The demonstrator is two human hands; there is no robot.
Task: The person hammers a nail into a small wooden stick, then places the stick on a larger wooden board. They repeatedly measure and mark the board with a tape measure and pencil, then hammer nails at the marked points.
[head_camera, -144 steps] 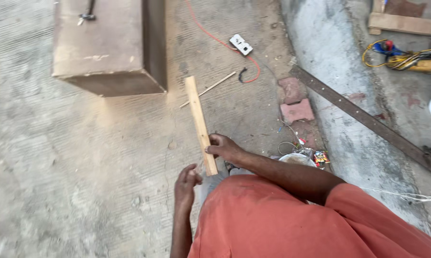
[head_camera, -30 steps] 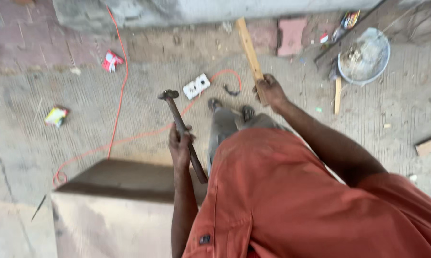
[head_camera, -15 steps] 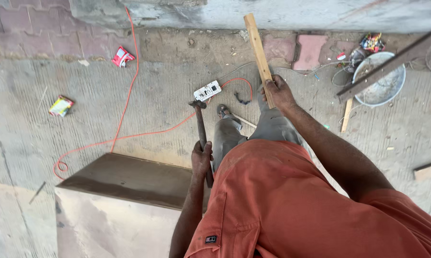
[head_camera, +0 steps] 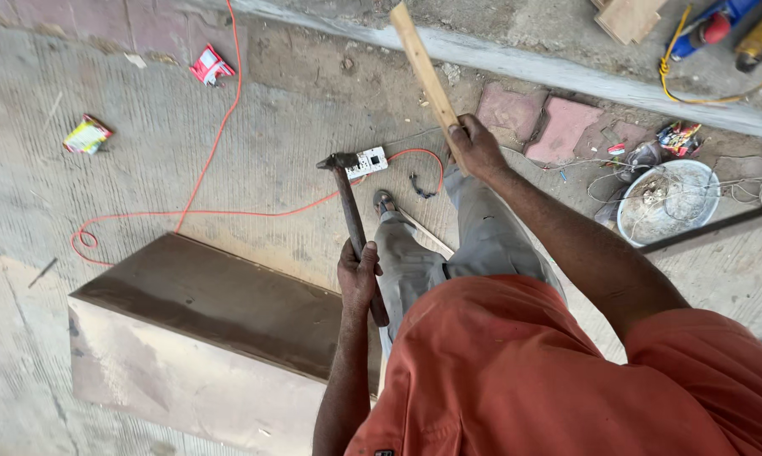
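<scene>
My left hand (head_camera: 357, 274) grips the dark handle of a claw hammer (head_camera: 347, 203), whose metal head points away from me over the concrete floor. A long pale wooden strip (head_camera: 421, 66) is held at its lower end by my right hand (head_camera: 475, 148) and slants up towards a concrete kerb. I am standing, with grey trousers and an orange shirt filling the lower right of the view.
A plywood box (head_camera: 203, 338) stands at my left. An orange cable (head_camera: 203, 135) runs over the floor to a white socket block (head_camera: 369, 160). A round white basin (head_camera: 669, 198), two pink paving stones (head_camera: 537, 122), power tools (head_camera: 727, 25) and scattered wrappers lie around.
Since the oldest frame I have stood up and picked up the hammer in my left hand. Over the last second the view has swung, and both hands have shifted slightly with hammer and strip.
</scene>
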